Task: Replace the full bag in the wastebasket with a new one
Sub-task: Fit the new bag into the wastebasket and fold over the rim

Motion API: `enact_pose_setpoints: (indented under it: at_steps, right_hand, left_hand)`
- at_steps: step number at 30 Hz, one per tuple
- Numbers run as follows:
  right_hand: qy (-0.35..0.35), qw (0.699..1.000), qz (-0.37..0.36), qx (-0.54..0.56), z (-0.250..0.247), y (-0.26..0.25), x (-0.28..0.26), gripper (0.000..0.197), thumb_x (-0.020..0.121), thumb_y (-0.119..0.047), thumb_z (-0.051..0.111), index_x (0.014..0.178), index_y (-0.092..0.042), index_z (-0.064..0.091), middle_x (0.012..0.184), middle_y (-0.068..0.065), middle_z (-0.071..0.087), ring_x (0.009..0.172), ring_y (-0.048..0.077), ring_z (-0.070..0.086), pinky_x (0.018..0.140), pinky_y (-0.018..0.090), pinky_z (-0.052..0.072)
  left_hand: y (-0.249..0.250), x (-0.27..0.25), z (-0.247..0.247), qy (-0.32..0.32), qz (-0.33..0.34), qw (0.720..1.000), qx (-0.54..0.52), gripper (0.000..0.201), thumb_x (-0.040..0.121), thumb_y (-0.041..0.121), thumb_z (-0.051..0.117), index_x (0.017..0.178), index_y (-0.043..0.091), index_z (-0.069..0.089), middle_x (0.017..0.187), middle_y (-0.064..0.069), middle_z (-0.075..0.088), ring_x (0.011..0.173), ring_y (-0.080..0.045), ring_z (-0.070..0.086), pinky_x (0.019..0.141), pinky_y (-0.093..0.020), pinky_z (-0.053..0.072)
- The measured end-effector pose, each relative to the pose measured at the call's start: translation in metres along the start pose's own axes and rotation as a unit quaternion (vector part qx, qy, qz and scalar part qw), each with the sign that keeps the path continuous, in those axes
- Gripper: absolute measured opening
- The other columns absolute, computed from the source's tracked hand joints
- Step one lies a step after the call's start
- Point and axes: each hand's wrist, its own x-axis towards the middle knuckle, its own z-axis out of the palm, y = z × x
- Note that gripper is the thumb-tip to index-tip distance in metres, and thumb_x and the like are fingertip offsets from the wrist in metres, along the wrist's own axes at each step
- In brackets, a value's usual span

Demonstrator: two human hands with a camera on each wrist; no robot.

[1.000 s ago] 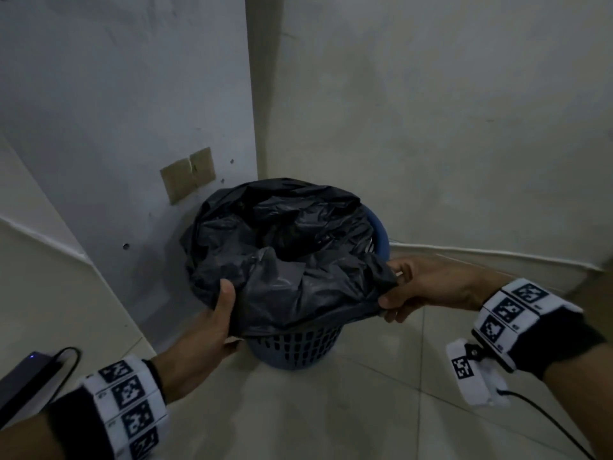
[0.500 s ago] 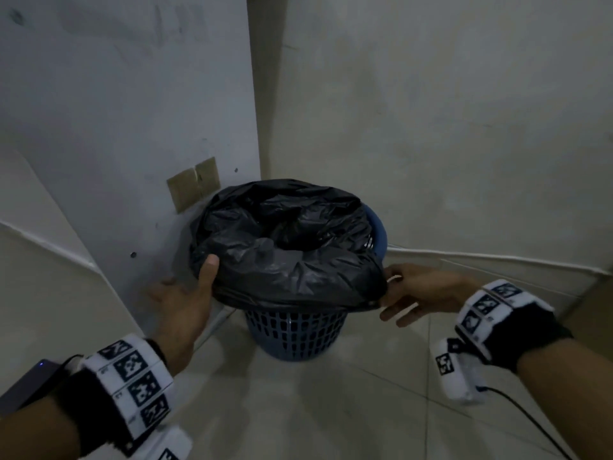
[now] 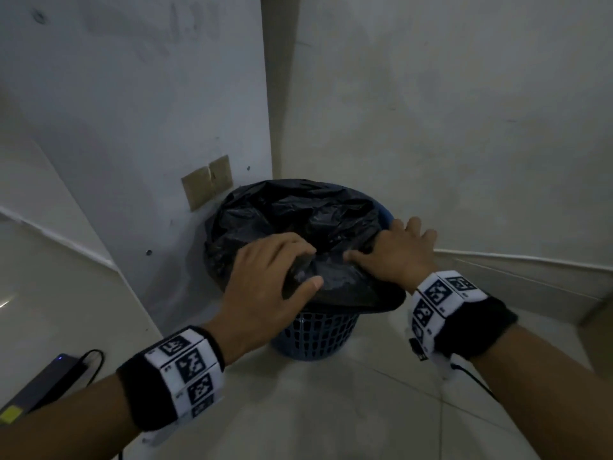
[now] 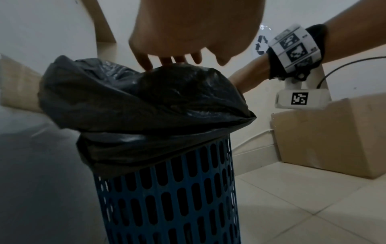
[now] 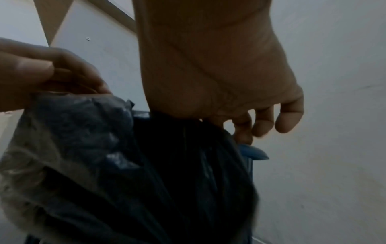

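Note:
A blue perforated wastebasket [image 3: 315,336] stands in a wall corner, lined with a crumpled black bag [image 3: 298,214] folded over its rim. My left hand [image 3: 308,267] lies on the near top of the bag, with fingers and thumb curled round a bunched fold. In the left wrist view its fingertips [image 4: 167,61] dig into the bag [image 4: 135,102] above the basket [image 4: 167,198]. My right hand [image 3: 388,247] rests spread on the bag's right side. Its fingers [image 5: 261,122] reach over the blue rim [image 5: 254,153] beside the bag [image 5: 146,165].
A white panel [image 3: 149,111] leans against the wall just left of the basket. A cardboard box [image 4: 334,135] sits on the tiled floor to the right. A dark device with a cable [image 3: 43,383] lies at the lower left.
Both hands left the bag's side edges and came up onto its top. The left now grips a fold at the near side; the right lies by the right rim.

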Motion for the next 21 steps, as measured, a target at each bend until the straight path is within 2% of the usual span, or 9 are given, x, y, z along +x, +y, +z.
enact_pose_setpoints:
  at_steps: [2, 5, 6, 10, 11, 13, 15, 18, 21]
  right_hand:
    - [-0.003, 1.0, -0.018, -0.013, -0.001, -0.004, 0.002, 0.041, 0.091, -0.06, 0.046, 0.1, -0.022, 0.057, 0.128, 0.009, 0.046, 0.129, 0.036, 0.025, 0.103, 0.051, 0.022]
    - [0.034, 0.961, -0.027, 0.273, -0.003, -0.002, 0.009, 0.022, 0.095, -0.035, 0.05, 0.079, -0.02, 0.052, 0.094, 0.009, 0.056, 0.113, 0.034, 0.045, 0.095, 0.044, 0.035]
    - [0.069, 0.912, -0.01, 0.404, -0.005, 0.001, 0.012, 0.022, 0.095, -0.029, 0.051, 0.078, -0.015, 0.054, 0.089, 0.011, 0.059, 0.102, 0.033, 0.053, 0.09, 0.04, 0.043]
    - [0.126, 0.634, 0.133, 0.752, -0.016, 0.03, 0.019, 0.017, 0.097, -0.009, 0.046, 0.086, -0.003, 0.058, 0.081, 0.011, 0.061, 0.074, 0.026, 0.06, 0.07, 0.036, 0.052]
    - [0.135, 0.605, 0.144, 0.771, -0.011, 0.043, 0.025, 0.021, 0.096, -0.01, 0.044, 0.083, -0.004, 0.059, 0.085, 0.014, 0.063, 0.079, 0.029, 0.062, 0.074, 0.039, 0.054]
    - [0.18, 0.659, 0.145, 0.715, -0.002, 0.061, 0.032, 0.027, 0.095, -0.019, 0.041, 0.083, -0.006, 0.062, 0.094, 0.015, 0.065, 0.093, 0.032, 0.062, 0.081, 0.044, 0.054]
    - [0.184, 0.723, 0.116, 0.656, 0.014, 0.063, 0.03, 0.034, 0.1, -0.032, 0.04, 0.106, -0.009, 0.064, 0.104, 0.006, 0.063, 0.099, 0.022, 0.059, 0.079, 0.032, 0.046]
    - [0.036, 0.78, 0.07, 0.62, 0.043, 0.049, 0.023, 0.059, 0.095, -0.059, 0.038, 0.136, -0.02, 0.052, 0.133, 0.007, 0.058, 0.118, 0.028, 0.057, 0.1, 0.042, 0.046]
    - [-0.042, 0.801, 0.09, 0.59, 0.055, 0.039, 0.025, 0.064, 0.094, -0.062, 0.035, 0.139, -0.018, 0.049, 0.137, 0.012, 0.054, 0.122, 0.034, 0.054, 0.104, 0.047, 0.043]
  left_hand:
    - [-0.002, 0.002, 0.009, -0.064, 0.01, 0.998, 0.019, 0.049, 0.087, 0.061, 0.044, 0.123, 0.029, 0.052, 0.125, 0.009, 0.053, 0.116, -0.011, 0.047, 0.099, -0.028, 0.029]
    - [-0.008, -0.001, 0.02, -0.079, 0.023, 0.995, 0.056, 0.044, 0.087, 0.066, 0.039, 0.104, 0.029, 0.056, 0.108, 0.011, 0.055, 0.101, -0.014, 0.052, 0.091, -0.027, 0.028]
    - [-0.011, -0.002, 0.022, -0.068, 0.033, 0.995, 0.059, 0.042, 0.087, 0.064, 0.039, 0.097, 0.027, 0.056, 0.101, 0.01, 0.056, 0.095, -0.014, 0.053, 0.088, -0.025, 0.027]
    - [-0.027, -0.007, 0.025, -0.01, 0.093, 0.993, 0.077, 0.042, 0.092, 0.057, 0.04, 0.093, 0.021, 0.06, 0.096, 0.005, 0.061, 0.091, -0.014, 0.05, 0.09, -0.028, 0.028]
    - [-0.033, -0.008, 0.026, -0.001, 0.108, 0.99, 0.087, 0.043, 0.094, 0.056, 0.038, 0.094, 0.02, 0.061, 0.097, 0.003, 0.063, 0.093, -0.015, 0.05, 0.093, -0.031, 0.03]
    - [-0.047, -0.009, 0.027, 0.014, 0.132, 0.985, 0.112, 0.045, 0.097, 0.054, 0.036, 0.097, 0.018, 0.062, 0.099, -0.001, 0.065, 0.096, -0.018, 0.05, 0.098, -0.039, 0.031]
    - [-0.058, -0.009, 0.029, 0.032, 0.146, 0.98, 0.133, 0.042, 0.099, 0.053, 0.034, 0.1, 0.019, 0.058, 0.101, -0.005, 0.065, 0.098, -0.022, 0.051, 0.101, -0.047, 0.031]
    - [-0.072, -0.009, 0.027, 0.047, 0.147, 0.975, 0.158, 0.04, 0.1, 0.05, 0.03, 0.103, 0.018, 0.053, 0.104, -0.01, 0.063, 0.1, -0.026, 0.05, 0.101, -0.056, 0.033]
    - [-0.089, -0.01, 0.02, 0.05, 0.063, 0.985, 0.15, 0.042, 0.098, 0.051, 0.036, 0.107, 0.014, 0.055, 0.116, -0.017, 0.057, 0.109, -0.033, 0.05, 0.097, -0.059, 0.037]
